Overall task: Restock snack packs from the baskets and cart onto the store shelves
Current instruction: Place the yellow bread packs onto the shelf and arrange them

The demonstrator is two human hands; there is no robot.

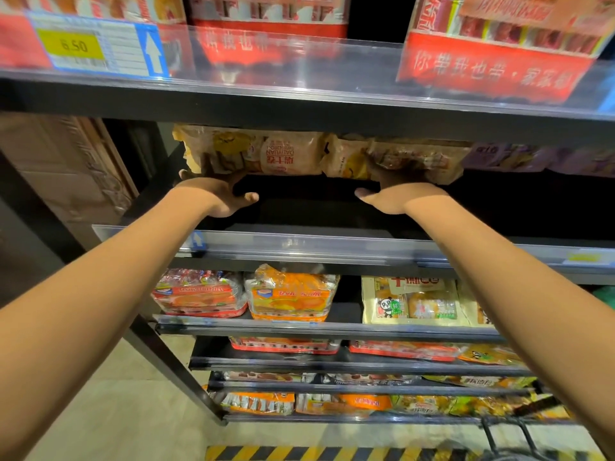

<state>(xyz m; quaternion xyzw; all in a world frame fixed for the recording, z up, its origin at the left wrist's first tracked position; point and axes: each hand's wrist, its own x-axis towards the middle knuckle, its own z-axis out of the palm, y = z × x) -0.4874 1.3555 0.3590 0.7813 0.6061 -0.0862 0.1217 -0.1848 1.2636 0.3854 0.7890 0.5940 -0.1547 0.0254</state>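
Two beige snack packs lie side by side deep on the dark shelf (312, 211) at chest height. My left hand (218, 194) reaches in, its fingers spread against the lower edge of the left beige pack (266, 151) and its thumb sticking out to the right. My right hand (397, 196) mirrors it, fingers up against the right beige pack (416, 158), thumb pointing left. Neither thumb wraps a pack. The fingertips are lost in shadow. The shelf's front half is bare.
Purple packs (532, 158) sit right of the beige ones. Red boxes (492, 61) and a 6.50 price tag (75, 44) fill the shelf above. Lower shelves hold orange packs (289, 294) and panda packs (412, 302). A black basket handle (506, 437) and hazard-striped floor tape (299, 454) lie below.
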